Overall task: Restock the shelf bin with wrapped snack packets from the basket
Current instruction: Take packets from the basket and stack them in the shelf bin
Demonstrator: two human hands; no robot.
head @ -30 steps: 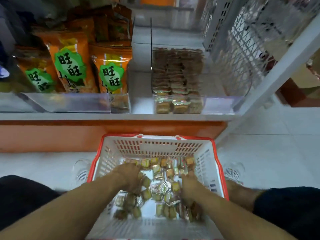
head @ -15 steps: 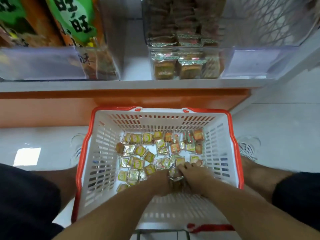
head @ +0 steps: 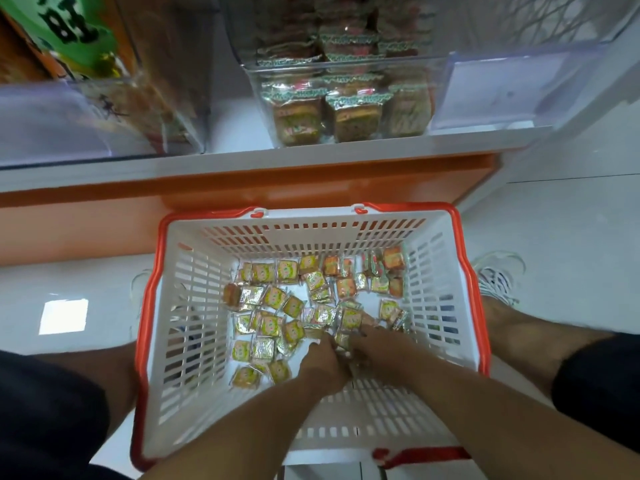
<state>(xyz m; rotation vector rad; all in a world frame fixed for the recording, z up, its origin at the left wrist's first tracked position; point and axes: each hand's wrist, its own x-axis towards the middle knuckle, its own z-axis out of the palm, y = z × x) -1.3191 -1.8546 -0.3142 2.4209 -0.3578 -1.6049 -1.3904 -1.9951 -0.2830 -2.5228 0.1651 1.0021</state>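
Both forearms reach down into the white basket (head: 194, 306) with a red rim, which sits on the floor below the shelf. Left hand (head: 320, 363) and right hand (head: 375, 348) meet knuckle to knuckle near the basket's middle, fingers curled down among the wrapped snack packets (head: 273, 323). Both hands pinch a small cluster of packets between them; the exact count is hidden by the fingers. The remaining packets lie scattered over the basket floor. Above, the clear shelf bin (head: 346, 64) holds stacked packets, well apart from the hands. Bare knees flank the basket.
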